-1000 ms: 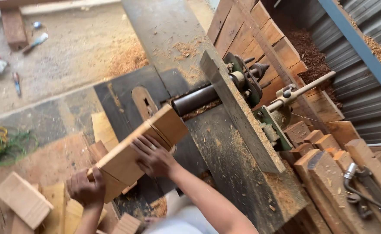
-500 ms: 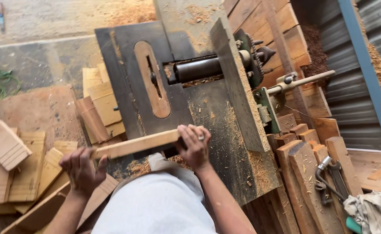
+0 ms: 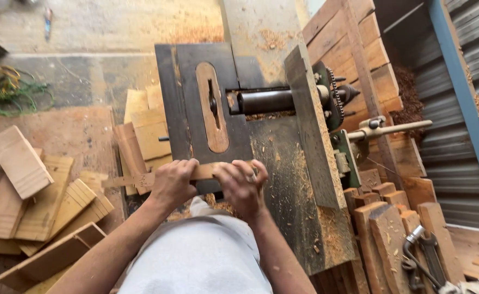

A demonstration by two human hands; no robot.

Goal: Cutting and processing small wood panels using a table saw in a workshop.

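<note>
You had both hands on that wooden strip (image 3: 204,172), holding it flat and crosswise at the near edge of the saw's dark metal surface (image 3: 275,158). Your left hand (image 3: 173,182) was wrapped over the strip with the fingers curled down onto it, and your right hand (image 3: 243,185) gripped it just beside, thumb and fingers closed around the wood. The strip stuck out well to the left past your left hand, hanging over the edge of the surface above the scrap pile.

Right ahead of your hands sat the wooden throat insert (image 3: 212,106) with the blade slot (image 3: 212,103) down its middle, and the strip was just short of it. To the right of that ran the tall fence board (image 3: 311,128), dusted with sawdust, with the dark shaft (image 3: 266,101) poking through from the motor side.

Down on the floor to your left there was a heap of light wood offcuts (image 3: 38,201), and on your right a stack of reddish blocks (image 3: 386,218) with a wrench (image 3: 416,256) lying on them.
</note>
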